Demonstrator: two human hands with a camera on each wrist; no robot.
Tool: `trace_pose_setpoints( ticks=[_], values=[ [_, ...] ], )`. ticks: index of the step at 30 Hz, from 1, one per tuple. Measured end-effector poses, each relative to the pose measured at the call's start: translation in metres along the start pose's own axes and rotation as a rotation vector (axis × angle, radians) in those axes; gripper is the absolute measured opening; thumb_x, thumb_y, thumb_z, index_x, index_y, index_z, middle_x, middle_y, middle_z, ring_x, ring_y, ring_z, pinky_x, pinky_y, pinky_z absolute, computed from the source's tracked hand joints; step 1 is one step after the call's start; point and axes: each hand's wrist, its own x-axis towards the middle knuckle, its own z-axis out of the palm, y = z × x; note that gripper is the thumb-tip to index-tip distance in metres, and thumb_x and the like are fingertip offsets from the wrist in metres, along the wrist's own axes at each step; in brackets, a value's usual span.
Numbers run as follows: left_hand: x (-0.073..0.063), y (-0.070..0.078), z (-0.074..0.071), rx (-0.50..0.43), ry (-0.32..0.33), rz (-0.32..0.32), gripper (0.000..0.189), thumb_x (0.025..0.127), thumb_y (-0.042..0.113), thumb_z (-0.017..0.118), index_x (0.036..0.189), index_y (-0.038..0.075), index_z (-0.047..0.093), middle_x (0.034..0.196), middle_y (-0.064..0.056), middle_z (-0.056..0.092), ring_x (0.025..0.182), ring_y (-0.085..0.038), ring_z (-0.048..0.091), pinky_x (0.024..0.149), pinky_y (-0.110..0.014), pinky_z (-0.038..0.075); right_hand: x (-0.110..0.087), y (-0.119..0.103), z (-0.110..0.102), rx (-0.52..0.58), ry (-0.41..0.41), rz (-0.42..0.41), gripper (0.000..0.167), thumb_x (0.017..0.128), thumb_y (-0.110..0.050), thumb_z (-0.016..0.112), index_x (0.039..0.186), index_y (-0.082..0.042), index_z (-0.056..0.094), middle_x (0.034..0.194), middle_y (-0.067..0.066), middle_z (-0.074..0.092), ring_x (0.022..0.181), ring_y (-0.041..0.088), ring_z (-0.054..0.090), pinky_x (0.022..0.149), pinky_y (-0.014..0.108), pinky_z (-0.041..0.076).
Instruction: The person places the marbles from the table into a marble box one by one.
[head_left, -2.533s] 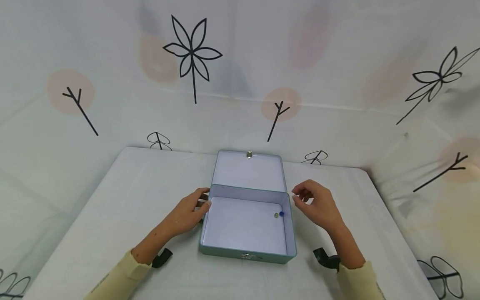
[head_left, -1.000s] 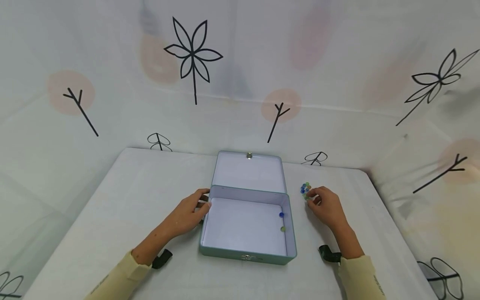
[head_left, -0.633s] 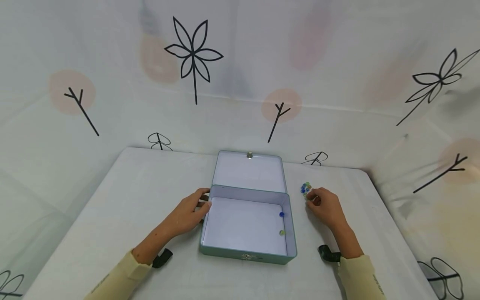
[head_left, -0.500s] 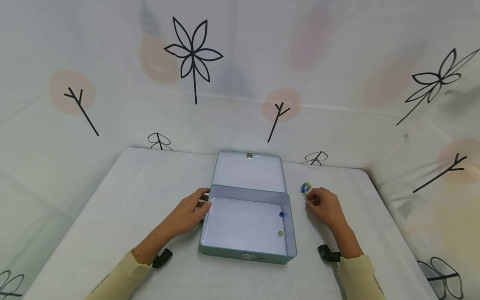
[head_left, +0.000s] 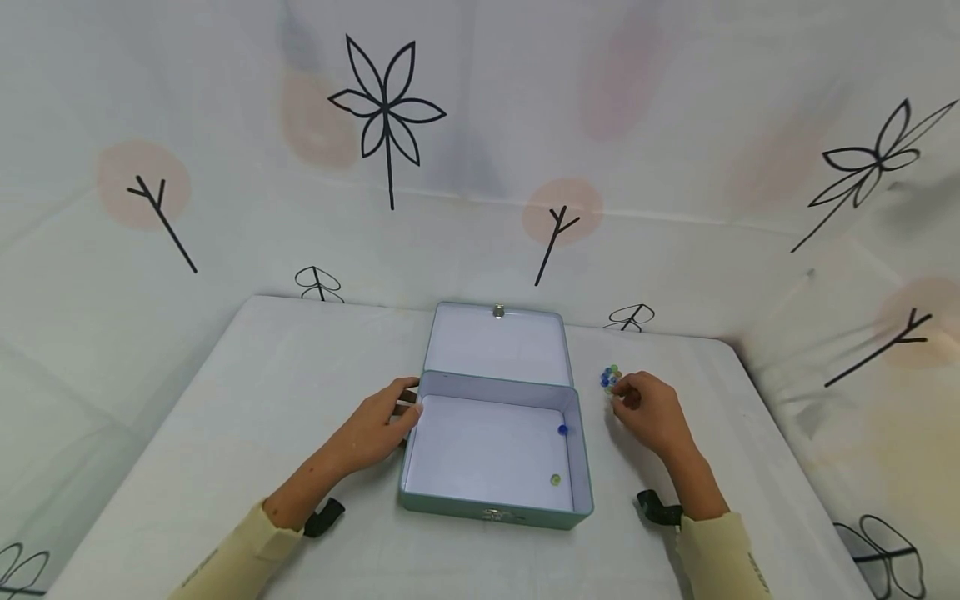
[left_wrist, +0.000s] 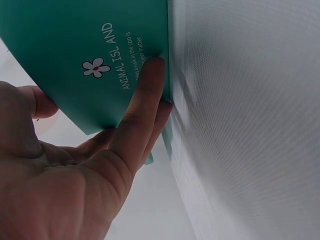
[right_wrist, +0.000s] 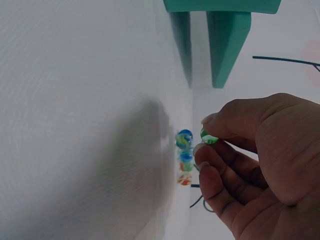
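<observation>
An open green tin box [head_left: 495, 512] with a pale inside stands mid-table, its lid [head_left: 498, 342] folded back. On its floor lie a blue marble [head_left: 562, 430] by the right wall and a yellow-green marble [head_left: 556, 480] nearer the front. My left hand [head_left: 375, 425] rests against the box's left side. Its extended fingers [left_wrist: 145, 95] touch the printed wall, with the thumb at the upper edge. My right hand [head_left: 651, 417], right of the box, pinches a clear green marble [right_wrist: 208, 137] between thumb and fingertip, close beside a cluster of marbles [head_left: 610, 377].
The cluster holds several blue, green and orange marbles on the white tablecloth [head_left: 315, 358]. A white patterned cloth backdrop [head_left: 487, 142] rises behind the table and at its sides. Black wrist mounts [head_left: 658, 507] sit under the forearms.
My right hand has moved from the box's right wall out to the marble cluster and now pinches a green marble. Inside the box, the yellow-green marble has rolled frontward. My left hand stays put.
</observation>
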Motion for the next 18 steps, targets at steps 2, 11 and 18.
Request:
trace_pose_setpoints(
  ticks=[2,11,18],
  values=[
    [0.0,0.0,0.0,0.002,0.0,0.003,0.056,0.113,0.03,0.051,0.162,0.007,0.038,0.15,-0.016,0.058,0.134,-0.035,0.062,0.107,-0.05,0.055,0.0,-0.003,-0.002,0.007,0.003,-0.003,0.012,0.087,0.003,0.08,0.098,0.0,0.075,0.093,0.012,0.07,0.081,0.026,0.066,0.069,0.033,0.056],
    [-0.001,-0.001,0.0,0.003,0.003,-0.003,0.057,0.113,0.032,0.051,0.162,0.007,0.038,0.15,-0.015,0.058,0.134,-0.034,0.062,0.106,-0.05,0.056,0.0,-0.015,-0.008,0.019,0.009,-0.015,0.015,0.089,0.002,0.081,0.101,-0.003,0.075,0.096,0.01,0.071,0.083,0.023,0.067,0.071,0.031,0.058],
    [0.0,0.0,0.0,0.01,0.005,0.0,0.057,0.113,0.032,0.051,0.162,0.007,0.038,0.149,-0.016,0.058,0.134,-0.035,0.062,0.106,-0.05,0.056,-0.003,-0.028,-0.013,0.069,0.041,-0.101,0.019,0.087,0.004,0.082,0.101,-0.007,0.075,0.098,0.006,0.073,0.082,0.019,0.069,0.071,0.038,0.062]
  ],
)
